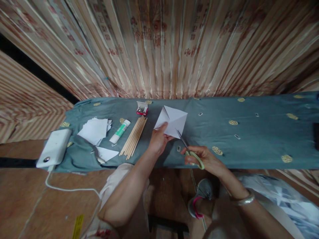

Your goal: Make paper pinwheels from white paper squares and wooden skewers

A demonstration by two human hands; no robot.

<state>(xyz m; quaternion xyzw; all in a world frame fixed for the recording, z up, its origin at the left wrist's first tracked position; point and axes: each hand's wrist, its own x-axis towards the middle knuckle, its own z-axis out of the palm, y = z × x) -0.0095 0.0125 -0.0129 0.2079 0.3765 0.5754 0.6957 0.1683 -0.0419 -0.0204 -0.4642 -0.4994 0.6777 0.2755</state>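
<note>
One creased paper square [176, 121], metal-bladed scissors [184, 143]

A wavy tan curtain [174, 66] with red flowers [157, 27] hangs behind a long table [261, 156] with a blue-green cover [214, 111]. The floor [22, 199] is brown.

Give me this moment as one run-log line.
left grip: holding paper | right grip: holding scissors, blades at paper's near corner | on cloth: sticks, tube, open box, sheets
</note>
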